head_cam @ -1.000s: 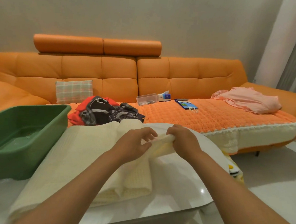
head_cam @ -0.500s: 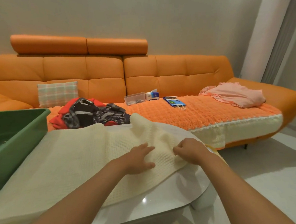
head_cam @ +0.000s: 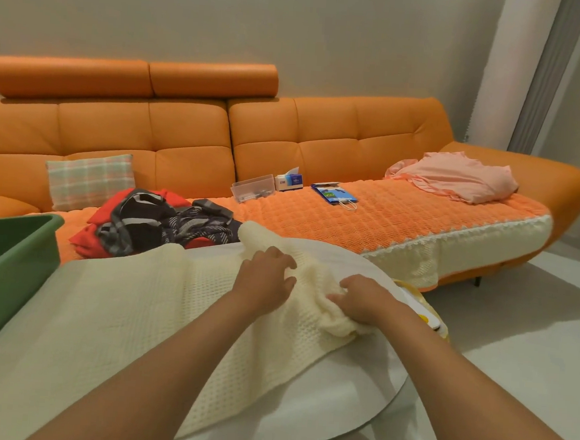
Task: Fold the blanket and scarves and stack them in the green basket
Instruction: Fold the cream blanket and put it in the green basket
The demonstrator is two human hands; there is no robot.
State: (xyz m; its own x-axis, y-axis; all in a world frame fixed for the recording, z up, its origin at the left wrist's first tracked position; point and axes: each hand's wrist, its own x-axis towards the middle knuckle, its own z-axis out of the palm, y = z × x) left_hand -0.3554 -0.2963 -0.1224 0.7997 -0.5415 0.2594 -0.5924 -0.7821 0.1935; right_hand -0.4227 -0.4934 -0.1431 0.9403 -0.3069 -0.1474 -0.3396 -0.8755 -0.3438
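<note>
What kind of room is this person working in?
Most likely a home living room: a long orange sofa with a checked cushion, a tissue box, and a white table before it.

tissue box (head_cam: 288, 182) print too blurred to read, blue booklet (head_cam: 333, 194) print illegible

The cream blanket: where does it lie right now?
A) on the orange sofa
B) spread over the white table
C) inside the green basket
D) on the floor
B: the cream blanket lies spread over the white table, where the left hand and right hand grip its bunched end.
</note>
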